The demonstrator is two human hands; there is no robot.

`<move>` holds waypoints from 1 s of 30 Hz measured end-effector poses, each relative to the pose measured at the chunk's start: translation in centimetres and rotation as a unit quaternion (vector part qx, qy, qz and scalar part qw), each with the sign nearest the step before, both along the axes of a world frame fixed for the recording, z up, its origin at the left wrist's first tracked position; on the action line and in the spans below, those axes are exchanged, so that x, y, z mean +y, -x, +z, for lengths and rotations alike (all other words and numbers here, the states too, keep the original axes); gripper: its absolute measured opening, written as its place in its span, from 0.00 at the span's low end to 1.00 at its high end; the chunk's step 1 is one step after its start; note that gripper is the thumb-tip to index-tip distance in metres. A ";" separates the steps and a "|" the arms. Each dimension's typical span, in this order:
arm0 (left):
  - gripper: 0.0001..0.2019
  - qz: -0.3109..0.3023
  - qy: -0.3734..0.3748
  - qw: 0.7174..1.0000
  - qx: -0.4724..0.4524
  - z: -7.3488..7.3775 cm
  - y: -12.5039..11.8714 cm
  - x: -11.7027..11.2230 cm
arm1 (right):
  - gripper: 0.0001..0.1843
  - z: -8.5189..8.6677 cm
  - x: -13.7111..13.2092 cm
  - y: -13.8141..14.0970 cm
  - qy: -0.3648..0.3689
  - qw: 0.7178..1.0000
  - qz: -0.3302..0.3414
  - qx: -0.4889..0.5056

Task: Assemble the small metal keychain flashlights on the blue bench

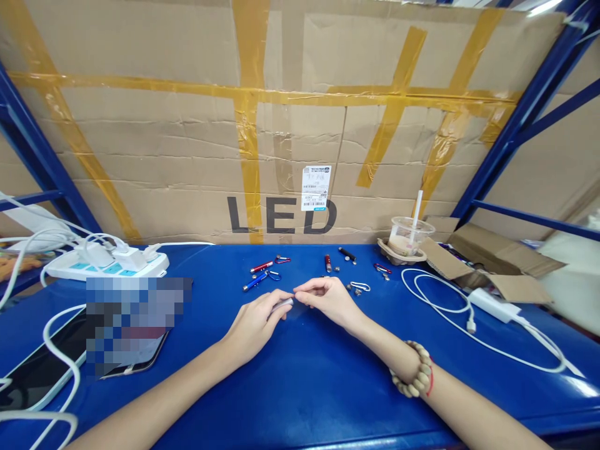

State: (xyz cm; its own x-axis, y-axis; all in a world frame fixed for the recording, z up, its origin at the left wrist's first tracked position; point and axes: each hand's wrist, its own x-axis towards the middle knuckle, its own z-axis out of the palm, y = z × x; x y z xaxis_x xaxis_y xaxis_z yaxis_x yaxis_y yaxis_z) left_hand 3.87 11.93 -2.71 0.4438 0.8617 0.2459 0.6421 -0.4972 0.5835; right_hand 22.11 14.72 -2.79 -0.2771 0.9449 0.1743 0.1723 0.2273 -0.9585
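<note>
My left hand [255, 322] is closed around a small silver tube [284, 304], which looks like a mini flashlight body. My right hand [330, 302] pinches at the tube's far end; whatever its fingertips hold is hidden. Beyond my hands lie a red mini flashlight [261, 267] with a red carabiner [282, 259] and a blue mini flashlight [254, 281] with a blue carabiner [274, 275]. Near my right hand are a short red tube [328, 263], a black tube [347, 254], a silver carabiner [360, 287], another red carabiner [382, 268] and several small round metal pieces.
A power strip [107, 267] with plugs and two phones [51, 356] lie left on the blue table [300, 387]. On the right are a drink cup [407, 237] in a carton holder, an open cardboard box [492, 269] and a white charging cable [445, 312]. A large carton [187, 156] stands behind.
</note>
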 end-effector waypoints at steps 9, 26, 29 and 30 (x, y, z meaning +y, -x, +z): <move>0.09 0.000 0.020 0.999 -0.037 -0.1 0.0 0.0 | 0.17 0.8 -0.5 0.1 0.034 0.999 0.032 0.018; 0.13 -0.102 0.008 0.992 -0.069 0.3 0.3 -0.8 | 0.21 1.2 -1.0 0.4 0.152 0.987 0.048 0.007; 0.12 -0.069 -0.004 0.995 -0.069 0.2 0.2 -0.5 | 0.21 1.1 -1.3 0.8 0.113 0.993 0.020 -0.002; 0.12 -0.055 -0.008 0.996 -0.066 0.1 0.2 -0.4 | 0.21 1.1 -1.3 0.9 0.087 0.996 0.007 -0.007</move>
State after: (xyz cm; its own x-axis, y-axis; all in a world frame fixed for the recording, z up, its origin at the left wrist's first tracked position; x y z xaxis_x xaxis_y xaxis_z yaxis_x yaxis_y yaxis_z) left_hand 3.71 11.56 -2.57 0.4974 0.8056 0.3220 0.5018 -0.5699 0.6507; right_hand 21.18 13.46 -1.69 -0.2911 0.9567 0.0038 0.1832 0.0597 -0.9813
